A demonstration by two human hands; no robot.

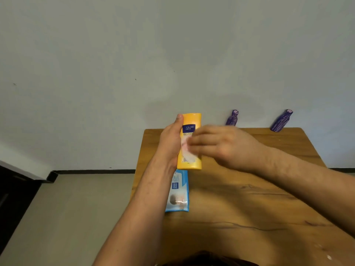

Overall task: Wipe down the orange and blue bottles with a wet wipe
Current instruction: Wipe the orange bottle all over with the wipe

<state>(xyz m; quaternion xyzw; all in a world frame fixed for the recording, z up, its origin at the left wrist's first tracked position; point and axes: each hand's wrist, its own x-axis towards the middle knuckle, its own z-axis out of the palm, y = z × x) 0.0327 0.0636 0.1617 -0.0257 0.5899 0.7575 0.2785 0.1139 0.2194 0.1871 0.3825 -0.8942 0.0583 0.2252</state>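
My left hand [170, 140] grips an orange bottle [192, 120] from its left side and holds it upright above the far left part of the wooden table [249, 198]. The bottle carries a dark blue label. My right hand [221, 145], blurred, presses a white wet wipe [187, 152] against the bottle's front with its fingers stretched over the wipe. Two blue-purple bottles [232, 118] [281, 120] stand at the table's far edge against the wall.
A light blue pack of wet wipes [178, 191] lies flat on the table's left side, just below the orange bottle. The grey wall rises right behind the table. Floor and a dark piece of furniture [15, 198] are to the left.
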